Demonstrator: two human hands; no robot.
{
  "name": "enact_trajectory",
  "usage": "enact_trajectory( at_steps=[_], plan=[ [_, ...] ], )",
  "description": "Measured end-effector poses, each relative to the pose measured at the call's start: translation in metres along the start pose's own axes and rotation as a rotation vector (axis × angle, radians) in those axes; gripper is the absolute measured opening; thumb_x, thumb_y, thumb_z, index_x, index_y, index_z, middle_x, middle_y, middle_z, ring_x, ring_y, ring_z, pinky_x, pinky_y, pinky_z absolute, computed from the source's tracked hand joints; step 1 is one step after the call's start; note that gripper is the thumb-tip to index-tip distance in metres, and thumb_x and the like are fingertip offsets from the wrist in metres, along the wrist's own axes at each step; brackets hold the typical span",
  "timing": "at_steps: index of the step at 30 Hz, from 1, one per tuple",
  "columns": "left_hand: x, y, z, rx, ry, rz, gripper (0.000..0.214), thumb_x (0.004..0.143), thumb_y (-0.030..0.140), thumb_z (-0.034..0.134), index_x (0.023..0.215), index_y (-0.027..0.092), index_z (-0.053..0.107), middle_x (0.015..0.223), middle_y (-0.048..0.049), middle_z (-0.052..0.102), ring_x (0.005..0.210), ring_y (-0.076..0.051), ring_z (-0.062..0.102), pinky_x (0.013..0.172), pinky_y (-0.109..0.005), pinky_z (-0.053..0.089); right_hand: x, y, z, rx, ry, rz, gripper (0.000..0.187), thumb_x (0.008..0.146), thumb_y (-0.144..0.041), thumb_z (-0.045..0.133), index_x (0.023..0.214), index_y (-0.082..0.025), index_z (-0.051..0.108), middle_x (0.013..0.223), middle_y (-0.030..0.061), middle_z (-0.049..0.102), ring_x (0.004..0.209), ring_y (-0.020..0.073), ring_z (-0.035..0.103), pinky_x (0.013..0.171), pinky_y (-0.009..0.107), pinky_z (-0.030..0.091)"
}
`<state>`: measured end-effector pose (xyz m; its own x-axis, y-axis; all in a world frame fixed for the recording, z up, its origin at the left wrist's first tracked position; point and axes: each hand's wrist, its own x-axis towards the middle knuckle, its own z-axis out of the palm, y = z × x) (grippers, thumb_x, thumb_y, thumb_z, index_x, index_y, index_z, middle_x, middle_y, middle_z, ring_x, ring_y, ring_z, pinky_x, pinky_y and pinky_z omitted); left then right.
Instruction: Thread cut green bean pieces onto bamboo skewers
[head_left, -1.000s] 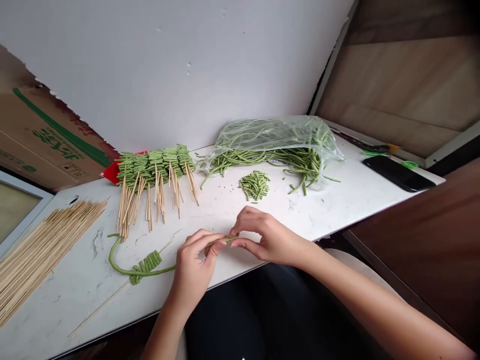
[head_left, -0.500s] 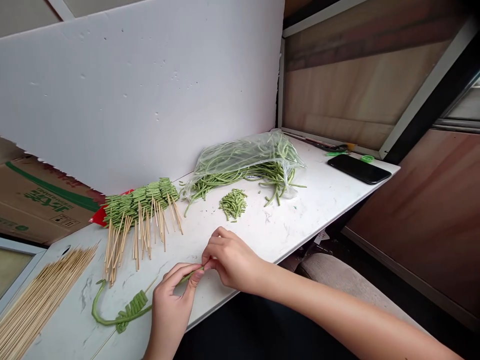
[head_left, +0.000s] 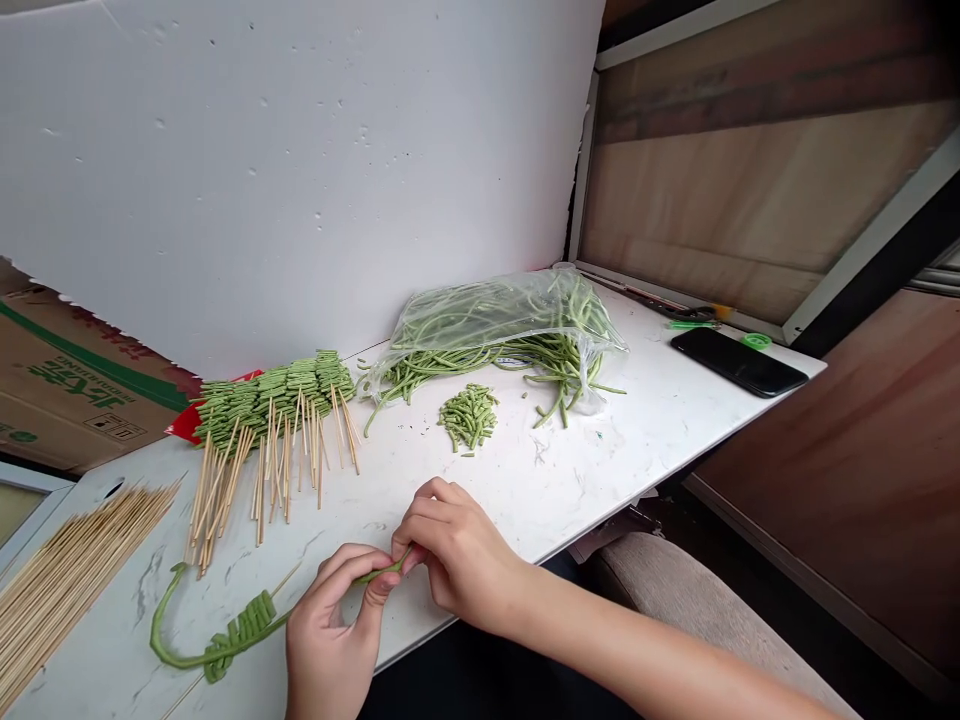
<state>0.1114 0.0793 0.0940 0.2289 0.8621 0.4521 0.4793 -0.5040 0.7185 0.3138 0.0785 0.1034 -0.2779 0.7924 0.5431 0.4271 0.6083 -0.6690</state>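
My left hand (head_left: 337,615) pinches a long green bean (head_left: 166,655) between thumb and fingers near one end. The bean runs back under that hand and curls up at its far left end. At the tip of the same bean, my right hand (head_left: 457,545) closes its thumb and fingers, touching the left fingertips. Beside the bean lies a partly filled skewer (head_left: 251,618) of short bean pieces, its thin stick reaching out at both ends. Farther back is a small pile of short bean pieces (head_left: 469,415).
Finished bean skewers (head_left: 277,395) are stacked on a red sheet at back left. Bare bamboo sticks (head_left: 82,570) lie at the left edge. A clear plastic bag (head_left: 480,310) of long beans rests against the white foam board (head_left: 300,180). A black phone (head_left: 739,362) lies at right.
Both hands and the bean between them appear slightly lower and farther left. The camera view has shifted a little. The grip on the bean stays.
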Motion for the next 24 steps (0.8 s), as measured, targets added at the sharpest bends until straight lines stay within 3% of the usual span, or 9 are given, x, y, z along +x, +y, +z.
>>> enact_trajectory(
  at_steps=[5,14,24],
  plan=[
    [0.000,-0.001,0.004,-0.059,-0.011,0.008,0.010,0.093,0.024,0.070,0.084,0.020,0.074,0.086,-0.0049,0.073,0.082,-0.020,0.071,0.073,-0.028,0.059,0.002,0.006,0.000,0.149,0.027,-0.035,0.032,0.081,0.004,0.054,0.090,-0.023,0.068,0.082,0.0031,0.071,0.092,0.0228,0.055,0.084,0.035,0.049],
    [0.002,0.003,0.007,-0.250,-0.057,-0.062,0.011,0.092,0.021,0.068,0.083,0.019,0.072,0.082,-0.0046,0.071,0.077,-0.018,0.068,0.068,-0.026,0.057,0.002,0.003,-0.003,0.475,0.024,0.098,0.025,0.087,0.001,0.060,0.086,-0.021,0.073,0.079,0.0020,0.069,0.090,0.0196,0.059,0.084,0.031,0.052],
    [-0.003,-0.004,0.014,-0.260,-0.056,-0.133,0.012,0.094,0.026,0.069,0.086,0.018,0.075,0.086,-0.0063,0.071,0.080,-0.019,0.068,0.070,-0.027,0.057,0.005,0.013,-0.011,0.491,-0.049,0.177,0.023,0.088,-0.002,0.064,0.086,-0.022,0.075,0.081,0.0025,0.071,0.095,0.0211,0.059,0.088,0.034,0.051]
  ],
)
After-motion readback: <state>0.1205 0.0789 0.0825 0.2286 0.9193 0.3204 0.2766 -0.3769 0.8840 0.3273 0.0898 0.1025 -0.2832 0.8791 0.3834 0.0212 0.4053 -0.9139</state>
